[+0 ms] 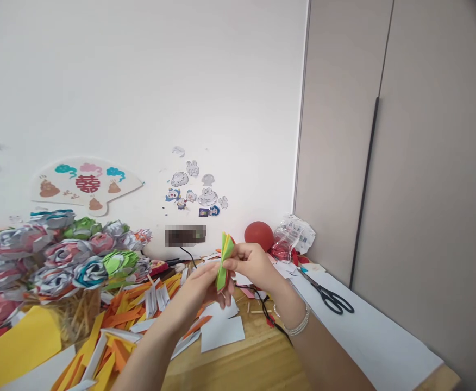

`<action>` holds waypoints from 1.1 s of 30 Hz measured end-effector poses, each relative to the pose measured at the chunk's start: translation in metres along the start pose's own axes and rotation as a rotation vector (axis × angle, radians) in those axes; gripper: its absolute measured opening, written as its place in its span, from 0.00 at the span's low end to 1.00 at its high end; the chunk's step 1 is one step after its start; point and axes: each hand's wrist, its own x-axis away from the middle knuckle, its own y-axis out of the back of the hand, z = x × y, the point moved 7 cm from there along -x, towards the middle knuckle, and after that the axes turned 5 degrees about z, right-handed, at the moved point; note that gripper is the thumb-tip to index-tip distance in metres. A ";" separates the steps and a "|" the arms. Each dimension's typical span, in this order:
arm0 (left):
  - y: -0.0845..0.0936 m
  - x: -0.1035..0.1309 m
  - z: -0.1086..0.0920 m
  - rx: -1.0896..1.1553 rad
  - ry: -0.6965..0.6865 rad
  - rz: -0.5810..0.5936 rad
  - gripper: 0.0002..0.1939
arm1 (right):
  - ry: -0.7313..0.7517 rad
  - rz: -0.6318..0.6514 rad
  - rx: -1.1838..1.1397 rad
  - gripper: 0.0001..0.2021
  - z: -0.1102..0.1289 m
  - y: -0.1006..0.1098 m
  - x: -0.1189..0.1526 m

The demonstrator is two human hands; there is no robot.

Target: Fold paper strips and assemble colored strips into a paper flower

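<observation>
Folded green, yellow and red paper [226,259] is raised above the table between my two hands. The strip stands nearly upright, with its layers fanned apart at the top. My left hand [207,282] grips its lower part from the left, though some of those fingers are hidden behind the paper. Higher up, my right hand [248,263] pinches the paper's right side between thumb and fingers. A beaded bracelet [299,321] circles my right wrist. Below my hands lie white paper pieces [223,332].
Several paper flowers [89,271] crowd the left side. Folded orange and yellow strips [111,347] cover the wooden table [238,369] at left. A red balloon [259,235] sits by the wall. Black scissors [332,298] rest on a white sheet [368,336] at right. A black cable [276,323] crosses the table.
</observation>
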 end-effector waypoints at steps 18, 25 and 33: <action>0.045 0.025 0.074 -0.204 0.146 -0.287 0.14 | -0.148 0.306 0.253 0.15 -0.106 -0.029 0.022; 0.075 0.030 0.108 -0.089 0.187 -0.346 0.20 | -0.111 0.109 0.797 0.08 -0.108 0.004 0.030; 0.105 0.033 0.109 0.055 0.043 -0.599 0.24 | -1.087 -0.676 1.101 0.14 -0.123 0.208 0.164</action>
